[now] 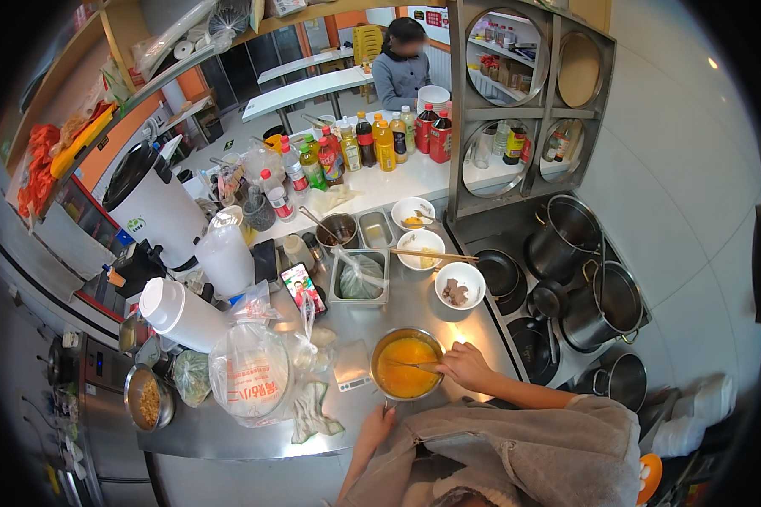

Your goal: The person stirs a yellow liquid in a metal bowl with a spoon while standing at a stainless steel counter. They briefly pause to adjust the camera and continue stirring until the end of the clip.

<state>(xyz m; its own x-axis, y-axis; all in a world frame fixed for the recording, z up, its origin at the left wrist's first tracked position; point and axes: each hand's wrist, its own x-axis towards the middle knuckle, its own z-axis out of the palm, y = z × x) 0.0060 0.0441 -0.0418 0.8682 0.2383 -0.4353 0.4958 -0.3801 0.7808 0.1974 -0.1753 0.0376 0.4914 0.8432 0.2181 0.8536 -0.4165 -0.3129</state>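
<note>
A round stainless steel pan [373, 364] stands at the front of the metal counter, filled with orange-yellow liquid that looks like beaten egg [409, 355]. My right hand [466, 367] grips the light-coloured handle of a utensil [428, 366], whose thin metal end dips into the liquid; its exact kind is unclear. Below the pan, my left hand [377, 424] closes on the short handle [387, 404] at the rim. Just left of the pan lies a small digital kitchen scale [353, 367]. A crumpled cloth [316, 412] rests near the counter's front edge.
White bowls [460, 285] with food stand behind the pan, chopsticks [428, 254] across one. A lit phone [303, 288] leans beside a steel container [359, 275]. Tall pots [599, 304] occupy the stove at right. Bagged goods [250, 374] crowd the left. A person [403, 70] is beyond the bottles.
</note>
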